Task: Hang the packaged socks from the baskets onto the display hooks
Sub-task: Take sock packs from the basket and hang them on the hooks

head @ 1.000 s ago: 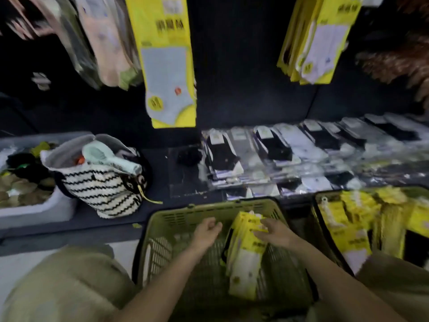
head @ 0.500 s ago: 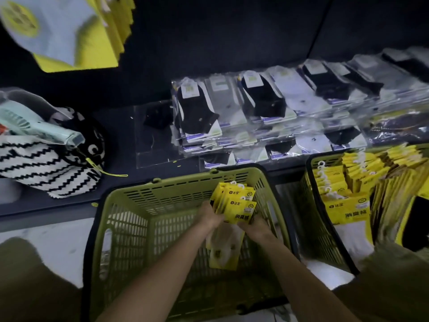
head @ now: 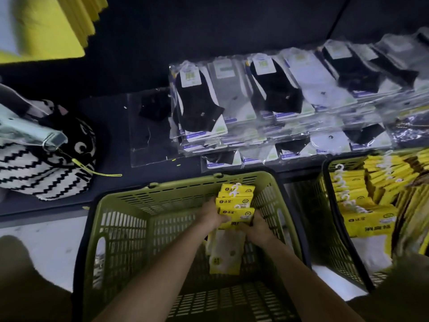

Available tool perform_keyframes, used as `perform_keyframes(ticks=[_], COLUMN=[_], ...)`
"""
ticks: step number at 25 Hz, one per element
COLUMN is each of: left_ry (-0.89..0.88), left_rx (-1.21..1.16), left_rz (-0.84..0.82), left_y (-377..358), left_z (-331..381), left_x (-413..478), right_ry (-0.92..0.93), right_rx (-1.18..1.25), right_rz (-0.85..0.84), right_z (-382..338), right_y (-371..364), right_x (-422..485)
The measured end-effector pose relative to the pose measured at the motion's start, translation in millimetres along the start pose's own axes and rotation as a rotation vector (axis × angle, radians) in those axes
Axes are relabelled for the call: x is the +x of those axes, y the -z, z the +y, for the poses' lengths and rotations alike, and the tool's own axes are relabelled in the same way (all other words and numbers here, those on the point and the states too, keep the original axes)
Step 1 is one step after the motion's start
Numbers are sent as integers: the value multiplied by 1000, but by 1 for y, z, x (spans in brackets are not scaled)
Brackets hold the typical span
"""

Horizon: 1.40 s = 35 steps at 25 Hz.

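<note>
A stack of yellow sock packs point(head: 235, 202) with white plastic hooks stands inside the green basket point(head: 130, 219) near its far right corner. My left hand point(head: 212, 216) grips the stack's left side and my right hand point(head: 257, 226) grips its right side from below. The socks' white lower ends hang down between my forearms. A second green basket point(head: 325, 205) on the right holds many more yellow sock packs point(head: 369, 205). Yellow packs that hang on the display point(head: 46, 26) show at the top left.
Clear packs of black, grey and white socks point(head: 267, 98) lie in rows on the dark shelf behind the baskets. A black-and-white striped bag point(head: 41, 168) sits on the shelf at the left. Pale floor point(head: 46, 242) shows left of the basket.
My left hand has closed onto the stack beside my right hand, and both gathered the packs upright in the basket. The view has tilted down and closer to the basket.
</note>
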<state>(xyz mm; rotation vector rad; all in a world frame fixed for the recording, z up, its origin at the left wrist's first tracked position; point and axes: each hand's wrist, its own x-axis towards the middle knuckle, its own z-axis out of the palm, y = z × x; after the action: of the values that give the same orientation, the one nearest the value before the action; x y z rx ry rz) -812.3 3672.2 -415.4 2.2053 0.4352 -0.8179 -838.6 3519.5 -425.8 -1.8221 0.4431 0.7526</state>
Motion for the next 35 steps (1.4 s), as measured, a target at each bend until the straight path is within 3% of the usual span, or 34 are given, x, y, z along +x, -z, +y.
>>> perform_keyframes(ticks=[4, 7, 9, 15, 23, 30, 35], left_ry=[-18, -48, -96, -147, -191, -424, -538], left_rx=[-237, -320, -349, -378, -291, -495, -638], left_rz=[28, 64, 115, 165, 243, 251, 305], left_y=[12, 32, 42, 38, 48, 120, 164], left_z=[-18, -36, -48, -77, -67, -37, -2], left_x=[-36, -57, -66, -76, -76, -109, -151], right_ry=[26, 147, 229, 344, 339, 526, 617], right_rx=[-71, -177, -207, -179, -234, -62, -2], right_rz=[-104, -267, -289, -144, -41, -13, 179], right_z=[-18, -39, -45, -38, -70, -142, -192], right_y=[6, -4, -20, -59, -57, -52, -50], right_x=[-1, -6, -14, -33, -38, -69, -106])
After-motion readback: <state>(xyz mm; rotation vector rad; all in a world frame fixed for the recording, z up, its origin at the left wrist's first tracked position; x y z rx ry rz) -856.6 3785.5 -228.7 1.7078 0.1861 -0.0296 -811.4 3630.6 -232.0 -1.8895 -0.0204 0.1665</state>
